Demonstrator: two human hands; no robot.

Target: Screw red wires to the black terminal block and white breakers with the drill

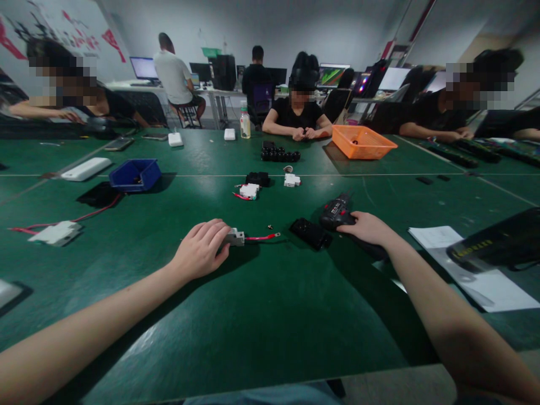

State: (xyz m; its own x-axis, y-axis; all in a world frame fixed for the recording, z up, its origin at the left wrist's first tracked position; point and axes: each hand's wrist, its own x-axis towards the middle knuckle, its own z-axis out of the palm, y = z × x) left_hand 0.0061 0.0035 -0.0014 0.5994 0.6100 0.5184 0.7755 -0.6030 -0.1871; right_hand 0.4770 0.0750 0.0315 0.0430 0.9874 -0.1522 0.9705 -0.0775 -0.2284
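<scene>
My left hand [201, 249] rests on the green table [261, 315], its fingers curled over a small white and grey part [235, 237] with a red wire [262, 237] running out to the right. My right hand [366, 227] lies on a black and red electric screwdriver [335, 211], fingers closed over its handle. A black block [311, 233] sits between the two hands. A tiny screw-like piece [269, 226] lies just above the wire.
Further out lie white parts [250, 191] [292, 180], black parts [279, 154], a blue bin [135, 174], an orange basket [361, 142] and a white part with red wires [57, 232]. Paper sheets [468, 270] lie right. Other people sit around the table.
</scene>
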